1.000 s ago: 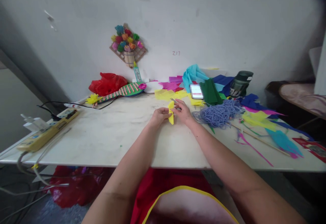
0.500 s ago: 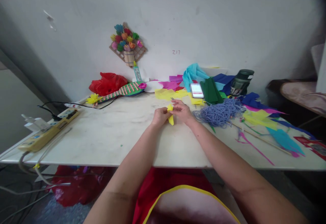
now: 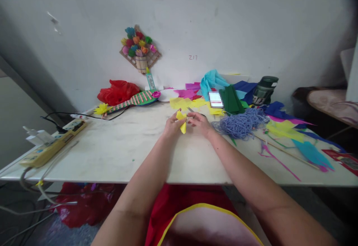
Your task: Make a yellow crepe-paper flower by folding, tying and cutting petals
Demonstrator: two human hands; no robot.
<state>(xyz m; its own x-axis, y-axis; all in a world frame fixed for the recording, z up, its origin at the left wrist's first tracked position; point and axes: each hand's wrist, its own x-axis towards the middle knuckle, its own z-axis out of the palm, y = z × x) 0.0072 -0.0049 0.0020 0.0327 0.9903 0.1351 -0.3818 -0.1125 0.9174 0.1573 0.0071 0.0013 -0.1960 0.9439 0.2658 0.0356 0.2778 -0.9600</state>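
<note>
My left hand (image 3: pixel 172 126) pinches a small folded piece of yellow paper (image 3: pixel 182 122) a little above the white table (image 3: pixel 117 149). My right hand (image 3: pixel 200 122) is just to the right of the paper, fingers curled, fingertips close to it; whether it touches the paper I cannot tell. Scissors (image 3: pixel 191 110) lie just beyond my hands, beside loose yellow sheets (image 3: pixel 183 103).
Coloured paper sheets (image 3: pixel 223 93), a heap of purple yarn (image 3: pixel 242 123), a dark green jar (image 3: pixel 263 89), a thin stick (image 3: pixel 285 153) and paper scraps fill the right side. At the back left are a red bag (image 3: pixel 117 91) and a craft guitar (image 3: pixel 134 100). A power strip (image 3: pixel 53 141) lies at the left edge.
My left hand has shifted the yellow paper slightly left and up. My right hand's fingers have come away from the paper's top.
</note>
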